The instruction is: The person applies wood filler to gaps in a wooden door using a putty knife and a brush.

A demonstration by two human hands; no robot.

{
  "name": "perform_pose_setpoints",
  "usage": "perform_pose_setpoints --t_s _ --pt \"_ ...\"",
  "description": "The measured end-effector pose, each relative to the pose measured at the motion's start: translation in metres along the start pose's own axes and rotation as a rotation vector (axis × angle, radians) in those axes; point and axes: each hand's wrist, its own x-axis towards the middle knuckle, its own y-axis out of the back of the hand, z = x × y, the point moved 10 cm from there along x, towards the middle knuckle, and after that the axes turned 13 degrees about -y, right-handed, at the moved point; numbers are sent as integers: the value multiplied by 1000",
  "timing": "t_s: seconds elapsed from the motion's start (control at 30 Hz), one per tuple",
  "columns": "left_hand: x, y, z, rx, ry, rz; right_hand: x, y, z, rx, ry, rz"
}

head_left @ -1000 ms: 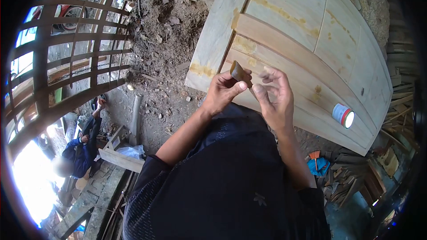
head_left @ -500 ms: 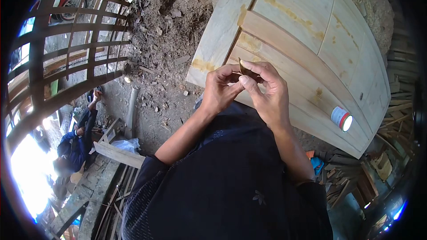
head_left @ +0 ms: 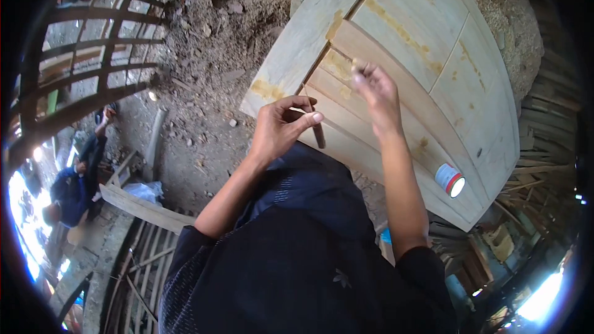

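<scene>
Between the thumb and fingers of my left hand (head_left: 279, 128) is a thin dark brown strip (head_left: 319, 131), its lower end hanging over the near edge of the wooden panel. My right hand (head_left: 378, 96) is raised over the panel, with its thumb and fingers pinched around a small pale bit that is blurred. Yellowish-brown smears mark the pale wooden panel (head_left: 411, 43), which has curved boards and dark grooves. A red, white and blue tin (head_left: 450, 180) lies on the panel to the right of my right forearm.
A slatted wooden frame (head_left: 99, 43) stands at the upper left. Below it a person in dark clothes (head_left: 71, 192) sits near a plank (head_left: 145, 209) and a plastic bag (head_left: 142, 192). Wood scraps (head_left: 544, 179) lie at the right; soil and chips (head_left: 229, 37) cover the ground.
My hands have come apart. My right hand has moved up and away over the panel, while my left hand has shifted left and down with the brown strip. The view has turned slightly.
</scene>
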Motion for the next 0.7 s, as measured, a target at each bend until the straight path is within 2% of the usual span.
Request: perform_pose_setpoints --t_s 0.07,0.1,0.17,0.2,0.27,0.47,0.7 --pt "-9 8 -4 27 57 35 34 20 -2 -274 116 136" --pt "-12 11 -12 -36 21 63 47 24 2 -291 97 129" --pt "-21 15 -24 -105 49 105 68 20 -3 -633 195 164" --pt "-24 16 -28 -159 66 134 77 20 -1 -644 187 156" --pt "-27 18 -32 -177 80 146 70 -6 -20 -988 607 173" --pt "-34 28 -45 -197 77 217 76 -20 -16 -1143 682 143" --pt "-34 39 -53 -215 69 262 72 -30 -18 -1201 678 143"
